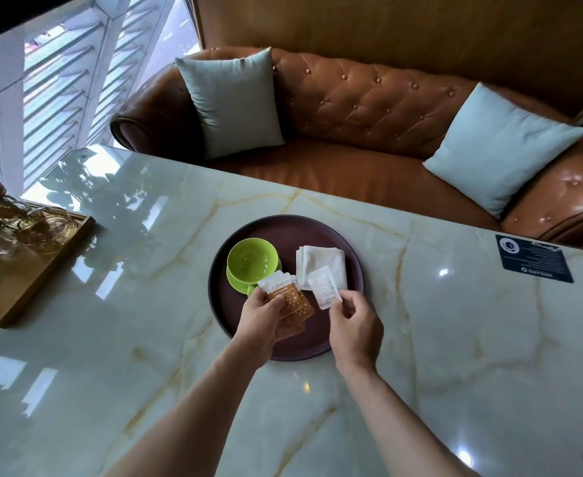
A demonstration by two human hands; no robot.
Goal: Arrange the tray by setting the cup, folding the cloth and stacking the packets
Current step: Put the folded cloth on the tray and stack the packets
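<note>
A round dark purple tray [248, 232] lies on the marble table. On its left part a green cup [252, 261] stands on a green saucer [236, 280]. A folded white cloth [324, 261] lies on the tray's right part. My left hand [262, 321] holds a small bunch of brown and white packets [288, 297] over the tray's near side. My right hand [353, 325] pinches a single white packet [324, 287] by its lower corner, over the near edge of the cloth.
A wooden tray [38, 270] with glassware and a plant stands at the table's left edge. A dark card [532, 258] lies at the far right. Beyond the table is a brown leather sofa [369, 98] with two pale cushions.
</note>
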